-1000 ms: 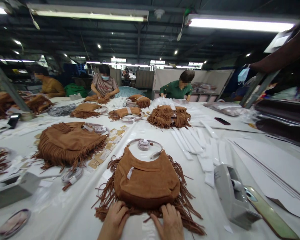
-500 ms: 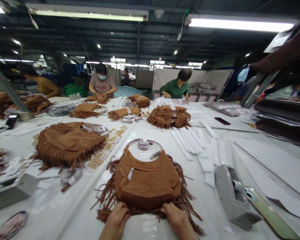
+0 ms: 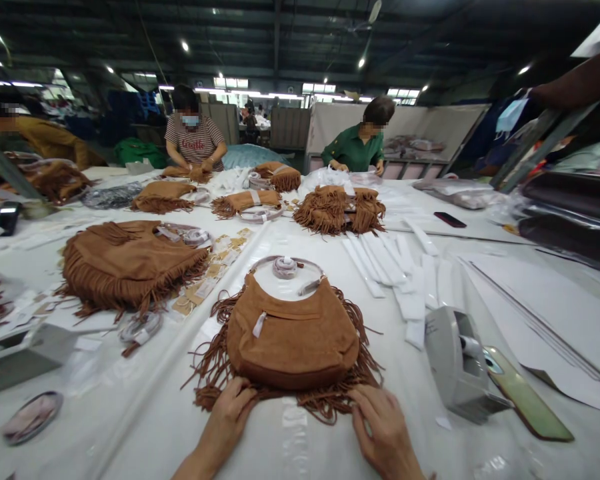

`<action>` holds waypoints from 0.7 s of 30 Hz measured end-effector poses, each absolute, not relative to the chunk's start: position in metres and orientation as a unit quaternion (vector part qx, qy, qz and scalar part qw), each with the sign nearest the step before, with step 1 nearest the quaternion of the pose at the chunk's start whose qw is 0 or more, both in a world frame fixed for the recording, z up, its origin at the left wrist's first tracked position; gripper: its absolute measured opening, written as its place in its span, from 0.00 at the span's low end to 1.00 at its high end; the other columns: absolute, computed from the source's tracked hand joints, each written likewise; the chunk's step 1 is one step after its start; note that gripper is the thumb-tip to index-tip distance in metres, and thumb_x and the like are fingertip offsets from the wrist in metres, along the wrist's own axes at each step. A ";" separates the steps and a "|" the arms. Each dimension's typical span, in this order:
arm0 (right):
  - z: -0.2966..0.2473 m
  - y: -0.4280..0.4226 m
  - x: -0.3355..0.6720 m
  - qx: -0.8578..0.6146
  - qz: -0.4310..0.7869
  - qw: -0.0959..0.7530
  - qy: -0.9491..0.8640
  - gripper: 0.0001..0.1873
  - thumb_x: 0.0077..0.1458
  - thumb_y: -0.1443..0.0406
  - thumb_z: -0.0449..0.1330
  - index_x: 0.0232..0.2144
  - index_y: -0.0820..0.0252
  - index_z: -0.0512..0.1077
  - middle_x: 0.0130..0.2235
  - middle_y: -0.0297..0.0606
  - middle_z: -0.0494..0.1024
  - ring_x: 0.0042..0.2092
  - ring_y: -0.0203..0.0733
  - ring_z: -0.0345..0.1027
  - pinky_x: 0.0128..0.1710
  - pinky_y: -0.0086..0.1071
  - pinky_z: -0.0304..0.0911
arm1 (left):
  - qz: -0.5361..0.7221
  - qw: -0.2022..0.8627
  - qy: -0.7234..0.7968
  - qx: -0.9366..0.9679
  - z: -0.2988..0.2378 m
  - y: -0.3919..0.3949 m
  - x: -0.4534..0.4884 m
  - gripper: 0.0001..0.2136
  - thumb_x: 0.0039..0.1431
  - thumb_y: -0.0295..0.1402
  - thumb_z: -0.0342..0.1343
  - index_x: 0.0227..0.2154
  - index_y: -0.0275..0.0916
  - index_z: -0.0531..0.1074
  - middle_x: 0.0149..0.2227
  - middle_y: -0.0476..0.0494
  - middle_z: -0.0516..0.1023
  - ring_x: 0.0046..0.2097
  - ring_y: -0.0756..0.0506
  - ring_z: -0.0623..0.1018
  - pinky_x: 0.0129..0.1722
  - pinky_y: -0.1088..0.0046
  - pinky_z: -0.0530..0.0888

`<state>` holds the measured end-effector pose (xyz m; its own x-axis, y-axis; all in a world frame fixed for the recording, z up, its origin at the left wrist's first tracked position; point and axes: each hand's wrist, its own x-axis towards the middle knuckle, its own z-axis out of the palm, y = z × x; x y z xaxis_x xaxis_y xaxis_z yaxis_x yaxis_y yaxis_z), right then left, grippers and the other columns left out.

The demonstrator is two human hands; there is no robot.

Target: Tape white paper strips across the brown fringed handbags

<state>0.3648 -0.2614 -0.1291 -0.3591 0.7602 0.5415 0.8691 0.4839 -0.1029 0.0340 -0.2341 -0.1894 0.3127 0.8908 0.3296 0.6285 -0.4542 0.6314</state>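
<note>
A brown suede handbag (image 3: 293,340) lies flat in front of me, its zip pull wrapped in white and its curved handle at the far side. Long fringe (image 3: 323,403) spreads from its sides and lower edge. At the lower left corner, my left hand (image 3: 233,410) is closed, fingers pressed together on fringe strands; the fingertips are partly hidden. My right hand (image 3: 383,420) is at the lower right corner, fingertips touching fringe, with thumb and fingers apart. Inside the handle loop sits a coiled, wrapped strap (image 3: 285,267).
Another fringed bag (image 3: 130,263) lies left, near paper tags (image 3: 193,297). White strips (image 3: 380,260), a grey tape dispenser (image 3: 453,363) and a green phone (image 3: 527,393) lie right. Stacked bags (image 3: 340,210) stand ahead; two people work across the table.
My right hand has moved right along the bag's lower edge, and fringe there now lies loose beside it. My left hand stays at the left corner. The view has tilted down.
</note>
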 end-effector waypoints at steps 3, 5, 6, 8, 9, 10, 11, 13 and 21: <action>-0.116 -0.260 0.324 -0.400 -0.022 0.209 -0.892 0.20 0.57 0.74 0.47 0.50 0.58 0.67 0.51 0.41 0.75 0.54 0.43 0.65 0.51 0.41 0.59 | 0.335 0.198 0.488 0.781 -0.186 -0.235 0.035 0.10 0.65 0.32 0.47 0.36 0.40 0.73 0.39 0.41 0.73 0.43 0.44 0.75 0.42 0.68 0.75; -0.112 -0.257 0.303 -0.349 0.031 0.147 -0.925 0.20 0.58 0.73 0.48 0.51 0.56 0.66 0.55 0.38 0.72 0.56 0.42 0.63 0.53 0.41 0.59 | 0.332 0.201 0.489 0.782 -0.187 -0.235 0.035 0.10 0.65 0.32 0.46 0.37 0.40 0.73 0.40 0.41 0.73 0.43 0.44 0.75 0.43 0.68 0.75; -0.111 -0.255 0.299 -0.342 0.047 0.125 -0.930 0.19 0.59 0.71 0.49 0.51 0.55 0.66 0.55 0.37 0.72 0.56 0.42 0.63 0.53 0.41 0.59 | 0.329 0.202 0.487 0.783 -0.188 -0.235 0.034 0.10 0.66 0.32 0.46 0.37 0.40 0.73 0.40 0.41 0.73 0.43 0.44 0.74 0.43 0.67 0.75; -0.113 -0.254 0.303 -0.354 0.059 0.101 -0.928 0.18 0.60 0.71 0.49 0.51 0.54 0.66 0.54 0.37 0.73 0.55 0.42 0.65 0.54 0.42 0.59 | 0.322 0.201 0.482 0.789 -0.191 -0.234 0.033 0.10 0.66 0.33 0.46 0.38 0.40 0.73 0.41 0.40 0.73 0.44 0.44 0.74 0.43 0.67 0.75; -0.115 -0.254 0.310 -0.360 0.055 0.096 -0.926 0.18 0.60 0.71 0.49 0.51 0.55 0.67 0.53 0.37 0.74 0.55 0.42 0.65 0.54 0.42 0.59 | 0.320 0.199 0.479 0.792 -0.192 -0.234 0.032 0.10 0.66 0.33 0.46 0.38 0.40 0.73 0.41 0.40 0.73 0.44 0.44 0.74 0.43 0.67 0.75; -0.118 -0.256 0.321 -0.364 0.047 0.093 -0.925 0.19 0.60 0.72 0.49 0.51 0.55 0.67 0.53 0.37 0.74 0.54 0.42 0.66 0.54 0.42 0.59 | 0.319 0.197 0.477 0.795 -0.194 -0.233 0.032 0.10 0.66 0.33 0.46 0.39 0.40 0.73 0.41 0.40 0.73 0.44 0.44 0.74 0.43 0.67 0.75; -0.122 -0.258 0.333 -0.364 0.034 0.093 -0.926 0.19 0.59 0.73 0.50 0.51 0.55 0.67 0.53 0.38 0.74 0.55 0.42 0.66 0.54 0.41 0.60 | 0.318 0.195 0.473 0.798 -0.195 -0.233 0.031 0.10 0.66 0.33 0.45 0.39 0.40 0.73 0.41 0.39 0.73 0.44 0.44 0.74 0.43 0.67 0.75; -0.131 -0.264 0.360 -0.361 0.001 0.103 -0.927 0.19 0.59 0.73 0.51 0.51 0.56 0.68 0.52 0.38 0.75 0.55 0.41 0.66 0.53 0.38 0.61 | 0.319 0.192 0.465 0.803 -0.197 -0.231 0.031 0.10 0.66 0.33 0.45 0.39 0.40 0.73 0.41 0.40 0.73 0.44 0.44 0.74 0.43 0.67 0.75; -0.141 -0.278 0.397 -0.392 -0.083 0.218 -0.890 0.20 0.59 0.69 0.55 0.54 0.57 0.66 0.47 0.41 0.78 0.49 0.43 0.71 0.46 0.37 0.67 | 0.310 0.044 0.468 0.826 -0.193 -0.240 0.022 0.08 0.62 0.34 0.51 0.42 0.44 0.74 0.44 0.41 0.74 0.44 0.42 0.73 0.44 0.62 0.71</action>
